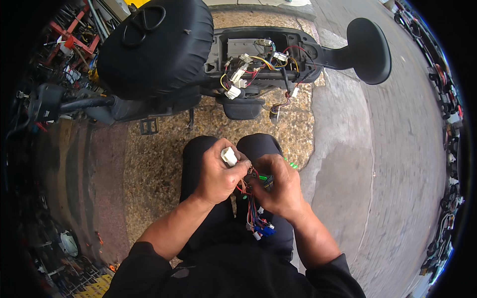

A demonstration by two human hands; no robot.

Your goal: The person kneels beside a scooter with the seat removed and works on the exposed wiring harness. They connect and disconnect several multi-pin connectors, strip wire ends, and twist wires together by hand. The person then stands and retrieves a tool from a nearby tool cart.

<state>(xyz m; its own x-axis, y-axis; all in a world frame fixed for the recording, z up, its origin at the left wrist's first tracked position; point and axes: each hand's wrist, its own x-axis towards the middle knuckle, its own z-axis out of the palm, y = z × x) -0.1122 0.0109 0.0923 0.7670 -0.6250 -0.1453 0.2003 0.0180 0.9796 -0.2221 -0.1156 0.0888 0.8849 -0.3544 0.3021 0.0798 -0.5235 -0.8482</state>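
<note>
My left hand [217,173] grips a white plastic connector [229,156] between thumb and fingers, above my knees. My right hand [279,185] is closed around a dark module with a bundle of coloured wires [254,214] that hangs down between my legs, ending in blue and white plugs. Small green connectors [292,165] show past the right knuckles. Both hands touch each other over my lap. Ahead stands a scooter with its seat [156,47] lifted and an open compartment [263,59] full of loose wires and white plugs.
A backrest pad [368,49] sticks out at the scooter's right. A handlebar grip [47,102] and a foot pedal [149,126] lie at the left. Tools and red racks [74,35] crowd the far left. Pebbled ground meets grey concrete [387,164] at the right.
</note>
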